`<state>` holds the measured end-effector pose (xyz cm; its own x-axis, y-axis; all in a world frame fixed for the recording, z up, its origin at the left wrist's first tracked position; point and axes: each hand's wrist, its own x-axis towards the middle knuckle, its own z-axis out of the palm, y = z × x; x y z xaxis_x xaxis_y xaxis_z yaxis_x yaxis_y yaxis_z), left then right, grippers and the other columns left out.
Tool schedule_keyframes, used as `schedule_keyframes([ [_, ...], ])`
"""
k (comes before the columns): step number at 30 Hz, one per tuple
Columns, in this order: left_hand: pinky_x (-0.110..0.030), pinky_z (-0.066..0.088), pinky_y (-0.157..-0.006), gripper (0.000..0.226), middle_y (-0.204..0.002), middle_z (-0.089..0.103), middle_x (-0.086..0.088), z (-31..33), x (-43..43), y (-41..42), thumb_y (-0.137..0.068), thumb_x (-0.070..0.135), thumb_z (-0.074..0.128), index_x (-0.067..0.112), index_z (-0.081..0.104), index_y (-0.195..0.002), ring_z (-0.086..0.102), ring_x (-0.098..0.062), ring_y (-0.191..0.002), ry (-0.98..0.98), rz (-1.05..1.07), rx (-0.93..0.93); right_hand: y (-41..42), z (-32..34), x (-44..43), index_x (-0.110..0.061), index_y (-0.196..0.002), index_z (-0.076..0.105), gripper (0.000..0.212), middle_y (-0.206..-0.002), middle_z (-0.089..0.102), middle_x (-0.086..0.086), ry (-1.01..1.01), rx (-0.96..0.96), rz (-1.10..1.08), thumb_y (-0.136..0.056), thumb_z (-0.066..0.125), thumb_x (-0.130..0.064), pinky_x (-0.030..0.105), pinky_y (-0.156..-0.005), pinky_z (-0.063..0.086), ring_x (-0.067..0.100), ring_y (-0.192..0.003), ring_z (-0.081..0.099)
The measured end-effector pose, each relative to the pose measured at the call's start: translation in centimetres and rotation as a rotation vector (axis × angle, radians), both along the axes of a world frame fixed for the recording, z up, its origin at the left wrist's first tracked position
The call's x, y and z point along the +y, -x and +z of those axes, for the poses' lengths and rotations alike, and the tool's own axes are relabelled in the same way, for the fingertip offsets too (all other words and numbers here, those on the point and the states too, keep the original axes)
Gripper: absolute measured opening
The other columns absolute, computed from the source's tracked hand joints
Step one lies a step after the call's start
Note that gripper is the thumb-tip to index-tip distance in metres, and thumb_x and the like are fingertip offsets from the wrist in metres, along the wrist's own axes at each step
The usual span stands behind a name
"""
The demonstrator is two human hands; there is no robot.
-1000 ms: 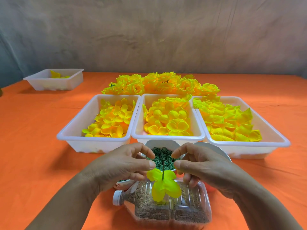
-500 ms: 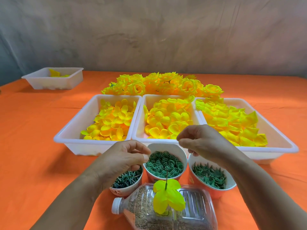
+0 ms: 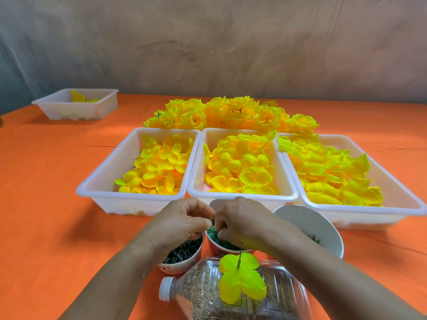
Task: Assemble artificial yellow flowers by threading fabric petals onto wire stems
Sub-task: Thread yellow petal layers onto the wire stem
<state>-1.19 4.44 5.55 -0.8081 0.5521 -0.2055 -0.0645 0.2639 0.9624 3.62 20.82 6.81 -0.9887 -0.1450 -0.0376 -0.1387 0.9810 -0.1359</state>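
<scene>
A thin wire stem (image 3: 241, 250) stands upright in a clear sand-filled bottle (image 3: 203, 289) lying on its side. One yellow-green fabric petal (image 3: 240, 281) is threaded on the stem. Just behind it, both hands meet over the middle cup of green rings (image 3: 213, 235). My left hand (image 3: 182, 224) and my right hand (image 3: 245, 224) have curled fingers, and their fingertips pinch a small green ring (image 3: 210, 224) between them at the cup's rim. My right hand hides most of the cup.
Three white trays of yellow petals stand side by side: left (image 3: 101, 192), middle (image 3: 196, 185), right (image 3: 402, 204). Finished yellow flowers (image 3: 231, 114) are piled behind them. A cup of dark green pegs (image 3: 180, 254) stands by my left wrist, and a white cup (image 3: 309, 227) by my right. A small tray (image 3: 76, 109) sits far left.
Both hands let go of the petal on the stem. My right hand went up toward the trays, then dropped to the ring cup, where my left hand joined it.
</scene>
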Motion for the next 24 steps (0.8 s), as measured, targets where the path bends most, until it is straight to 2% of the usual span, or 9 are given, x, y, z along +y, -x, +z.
schedule_keyframes([
  [3, -0.023, 0.05, -0.063, 0.023, -0.07, 0.066, 0.006, -0.1, 0.1, -0.1, -0.085, -0.001, 0.067, 0.021, 0.074, -0.082, 0.057, -0.007, -0.062, -0.005, 0.018, -0.005, 0.2, -0.8, -0.3, -0.026, -0.075, 0.04, 0.017, -0.092, 0.067, 0.005, 0.004, 0.02, -0.038, -0.082, 0.054, -0.018, 0.027, -0.056, 0.028, 0.031, -0.089, 0.06],
  [7, -0.019, 0.048, -0.06, 0.023, -0.068, 0.065, 0.007, 0.0, 0.0, -0.2, -0.085, 0.0, 0.068, 0.022, 0.074, -0.08, 0.057, -0.004, -0.059, -0.009, 0.02, -0.013, 0.1, -1.0, 0.0, -0.027, -0.068, 0.04, 0.02, -0.087, 0.065, 0.002, 0.124, 0.043, -0.067, -0.082, 0.052, -0.018, 0.03, -0.061, 0.037, 0.028, -0.085, 0.058],
  [9, -0.021, 0.049, -0.064, 0.017, -0.07, 0.065, 0.006, 0.3, -0.2, -0.5, -0.083, 0.007, 0.071, 0.023, 0.074, -0.081, 0.057, -0.005, -0.062, 0.001, 0.013, 0.013, -0.3, -0.6, 0.5, -0.029, -0.066, 0.044, 0.022, -0.077, 0.06, -0.004, 0.252, 0.054, -0.096, -0.083, 0.052, -0.018, 0.03, -0.059, 0.038, 0.021, -0.078, 0.053],
  [11, -0.026, 0.05, -0.071, 0.01, -0.074, 0.066, 0.008, 0.8, -0.2, -1.0, -0.074, 0.021, 0.073, 0.025, 0.074, -0.083, 0.059, -0.006, -0.067, 0.005, 0.016, 0.079, -0.9, 0.0, 1.0, -0.024, -0.073, 0.052, 0.01, -0.07, 0.061, -0.005, 0.421, 0.046, -0.184, -0.082, 0.053, -0.019, 0.03, -0.056, 0.04, 0.018, -0.07, 0.053],
  [14, -0.025, 0.049, -0.077, 0.02, -0.079, 0.068, 0.009, 1.8, -0.5, -2.0, -0.066, 0.031, 0.072, 0.03, 0.074, -0.086, 0.062, -0.004, -0.076, -0.058, -0.022, 0.162, -2.1, 0.9, 1.5, -0.019, -0.077, 0.055, 0.007, -0.064, 0.068, 0.005, 0.775, -0.009, -0.291, -0.08, 0.056, -0.013, 0.031, -0.053, 0.05, 0.013, -0.055, 0.059],
  [17, -0.019, 0.049, -0.073, 0.029, -0.085, 0.07, 0.006, 2.8, -1.0, -3.4, -0.062, 0.036, 0.074, 0.027, 0.075, -0.089, 0.063, -0.005, -0.081, -0.184, -0.166, 0.132, -3.5, 1.3, 1.7, -0.013, -0.083, 0.055, 0.009, -0.06, 0.065, 0.005, 0.946, -0.03, -0.306, -0.082, 0.062, -0.007, 0.028, -0.051, 0.048, 0.012, -0.052, 0.059],
  [21, -0.015, 0.048, -0.065, 0.027, -0.084, 0.067, 0.004, 3.6, -1.4, -5.2, -0.064, 0.026, 0.076, 0.021, 0.075, -0.09, 0.061, -0.006, -0.074, -0.339, -0.359, 0.042, -5.4, 2.1, 1.9, -0.004, -0.087, 0.065, 0.003, -0.068, 0.062, 0.008, 1.16, -0.053, -0.236, -0.089, 0.063, -0.004, 0.025, -0.054, 0.047, 0.011, -0.057, 0.057],
  [24, -0.013, 0.047, -0.064, 0.024, -0.083, 0.067, 0.005, 4.0, -1.4, -5.9, -0.068, 0.021, 0.076, 0.019, 0.075, -0.092, 0.061, -0.004, -0.073, -0.368, -0.444, 0.016, -7.0, 3.4, 2.0, -0.002, -0.091, 0.068, 0.006, -0.073, 0.064, 0.013, 1.342, -0.063, -0.172, -0.088, 0.063, -0.004, 0.024, -0.057, 0.047, 0.012, -0.06, 0.059],
])
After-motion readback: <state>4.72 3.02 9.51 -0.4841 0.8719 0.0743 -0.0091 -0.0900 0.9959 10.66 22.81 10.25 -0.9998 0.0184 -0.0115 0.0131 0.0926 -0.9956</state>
